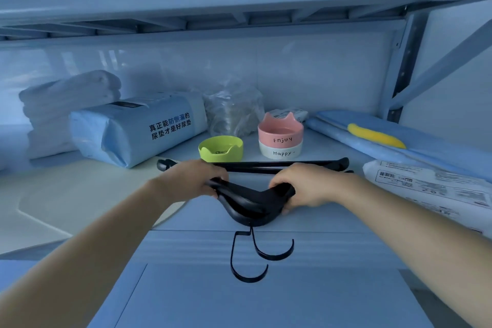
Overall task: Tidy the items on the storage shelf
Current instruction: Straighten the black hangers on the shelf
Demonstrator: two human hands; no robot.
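A stack of black clothes hangers (253, 201) lies at the front of the shelf (80, 194), hooks hanging over the front edge toward me. My left hand (195, 180) grips the left shoulder of the hangers. My right hand (300, 186) grips the right shoulder. The hangers' straight bar (266, 165) runs across just behind my hands. Directly beyond the bar stand a green cat-ear bowl (221, 149) and a pink bowl (281, 129) stacked on a white bowl (279, 152).
A blue pack of pads (133, 130) and folded white cloths (66, 98) lie at the left. A crumpled clear plastic bag (234, 109) sits at the back. Blue sheets with a yellow object (375, 136) and a white labelled packet (431, 186) fill the right. The upper shelf (239, 8) hangs overhead.
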